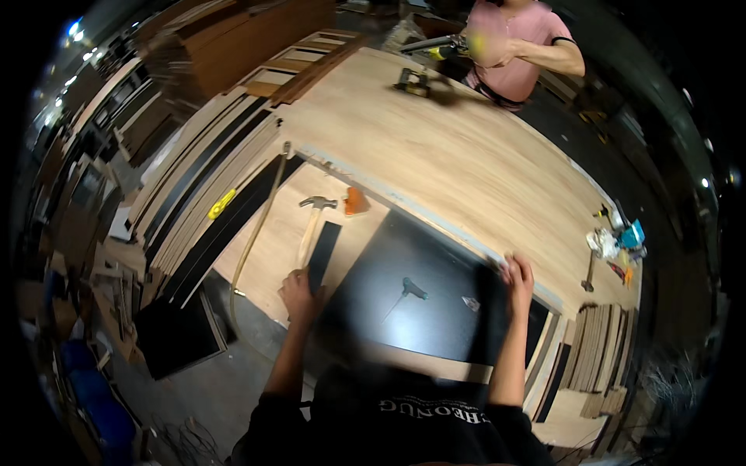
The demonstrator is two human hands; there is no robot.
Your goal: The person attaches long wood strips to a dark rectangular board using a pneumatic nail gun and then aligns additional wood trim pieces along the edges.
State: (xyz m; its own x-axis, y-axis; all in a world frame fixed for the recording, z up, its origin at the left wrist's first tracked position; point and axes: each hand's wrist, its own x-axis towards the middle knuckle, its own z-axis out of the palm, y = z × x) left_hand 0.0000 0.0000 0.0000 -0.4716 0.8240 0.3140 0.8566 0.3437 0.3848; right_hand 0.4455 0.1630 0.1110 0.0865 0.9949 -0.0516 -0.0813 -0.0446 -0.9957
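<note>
My left hand (298, 294) is closed around the lower end of the wooden handle of a claw hammer (313, 219), which lies on a light wood board with its head away from me. A narrow black strip (324, 250) lies alongside, close to my thumb. Over the right part of a large black panel (373, 272), near its far edge, my right hand (519, 281) has its fingers bent and slightly apart; I see nothing held in it. On the panel rest a dark-handled T-shaped hex key (413, 290) and a small pale piece (471, 304).
An orange tool or block (355, 201) sits beyond the hammer. A hose (259, 225) runs along the left, near a yellow utility knife (222, 204). Stacked wood strips (597, 347) stand at right. Across the bench (435, 144), a person in pink (522, 46) stands near a drill (413, 82).
</note>
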